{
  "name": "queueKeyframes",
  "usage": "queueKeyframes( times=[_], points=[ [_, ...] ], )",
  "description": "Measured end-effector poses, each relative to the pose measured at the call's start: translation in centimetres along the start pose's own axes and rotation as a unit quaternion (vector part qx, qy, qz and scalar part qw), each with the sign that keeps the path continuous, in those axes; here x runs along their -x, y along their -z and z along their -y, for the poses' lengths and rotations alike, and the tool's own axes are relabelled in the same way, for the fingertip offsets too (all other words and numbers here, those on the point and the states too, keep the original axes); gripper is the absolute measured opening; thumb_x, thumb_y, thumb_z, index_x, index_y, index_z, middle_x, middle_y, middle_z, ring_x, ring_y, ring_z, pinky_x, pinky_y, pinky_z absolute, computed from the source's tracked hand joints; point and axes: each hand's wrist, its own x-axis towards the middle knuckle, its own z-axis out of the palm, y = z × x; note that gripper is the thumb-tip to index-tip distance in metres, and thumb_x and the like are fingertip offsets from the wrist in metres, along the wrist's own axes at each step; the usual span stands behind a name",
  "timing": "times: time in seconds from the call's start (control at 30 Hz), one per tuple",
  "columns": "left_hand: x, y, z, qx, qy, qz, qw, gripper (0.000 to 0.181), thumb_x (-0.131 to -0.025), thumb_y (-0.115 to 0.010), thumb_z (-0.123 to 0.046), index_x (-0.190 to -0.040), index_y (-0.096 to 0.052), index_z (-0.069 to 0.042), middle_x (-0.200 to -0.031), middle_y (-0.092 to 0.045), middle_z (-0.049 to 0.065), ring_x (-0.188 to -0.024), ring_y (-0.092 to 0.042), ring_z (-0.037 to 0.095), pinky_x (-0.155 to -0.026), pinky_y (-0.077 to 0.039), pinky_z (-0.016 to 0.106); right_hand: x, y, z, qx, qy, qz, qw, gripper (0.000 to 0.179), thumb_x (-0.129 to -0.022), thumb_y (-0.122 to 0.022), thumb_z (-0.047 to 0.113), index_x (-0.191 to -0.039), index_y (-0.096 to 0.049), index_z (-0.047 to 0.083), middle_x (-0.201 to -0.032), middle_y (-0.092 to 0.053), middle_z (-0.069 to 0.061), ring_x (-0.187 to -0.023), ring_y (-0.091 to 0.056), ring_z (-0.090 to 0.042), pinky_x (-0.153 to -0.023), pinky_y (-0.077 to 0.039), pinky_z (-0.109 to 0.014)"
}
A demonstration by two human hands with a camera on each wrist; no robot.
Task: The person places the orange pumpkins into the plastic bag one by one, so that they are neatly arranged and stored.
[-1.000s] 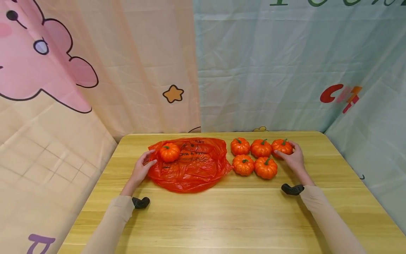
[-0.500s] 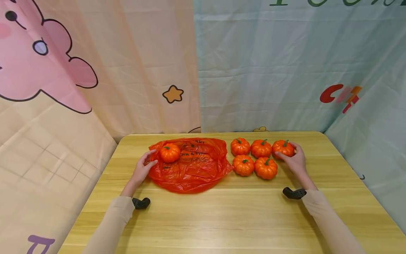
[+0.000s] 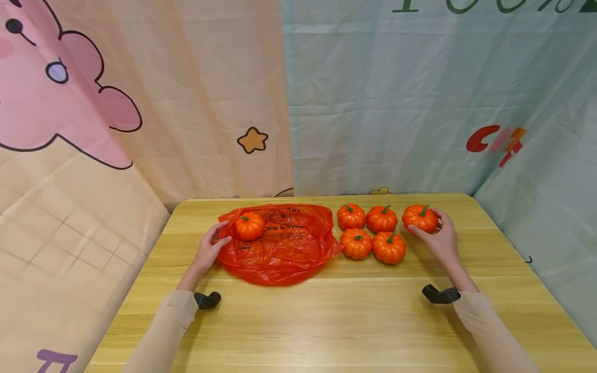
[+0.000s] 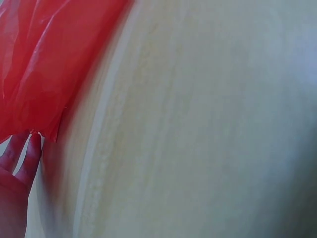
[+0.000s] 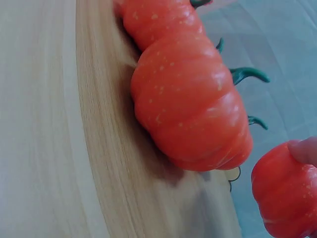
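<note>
At the back right, my right hand [image 3: 440, 235] holds a small orange pumpkin [image 3: 420, 218] with a green stem between thumb and fingers. In the right wrist view that pumpkin [image 5: 285, 193] is off the table, with the thumb on its side. On the left, my left hand [image 3: 208, 247] lies beside a flat red plastic bag [image 3: 289, 259], thumb and fingers spread apart. Its fingertips [image 4: 34, 141] meet the bag's edge in the left wrist view. One pumpkin [image 3: 250, 226] sits on the bag's left part, near those fingers.
Several more pumpkins stand close together in two rows right of the bag, among them a front one [image 3: 389, 247] and a back one [image 3: 351, 216]. The wooden table [image 3: 298, 326] ends at a printed curtain [image 3: 373, 129] behind.
My right hand has lifted its pumpkin and shifted slightly right, leaving a gap to the neighbouring one. The left hand has stayed at the bag's edge. The head view has tilted a little.
</note>
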Motion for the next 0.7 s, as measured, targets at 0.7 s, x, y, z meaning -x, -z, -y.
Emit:
queueKeyframes(
  times=[0.7],
  points=[
    [-0.1,0.2,0.2,0.005,-0.002,0.003,1.0,0.051,-0.097,-0.056,-0.014,-0.143,-0.039,-0.001,-0.149,-0.038,0.02,-0.124,-0.04,0.007,-0.093,-0.033,0.001,3.0,0.9,4.2,0.009,0.055,0.01,0.9984,0.077,-0.079,-0.079,0.023,-0.142,-0.039,0.004,-0.142,-0.041,-0.019,-0.122,-0.045,-0.035,-0.094,-0.041,-0.028]
  ],
)
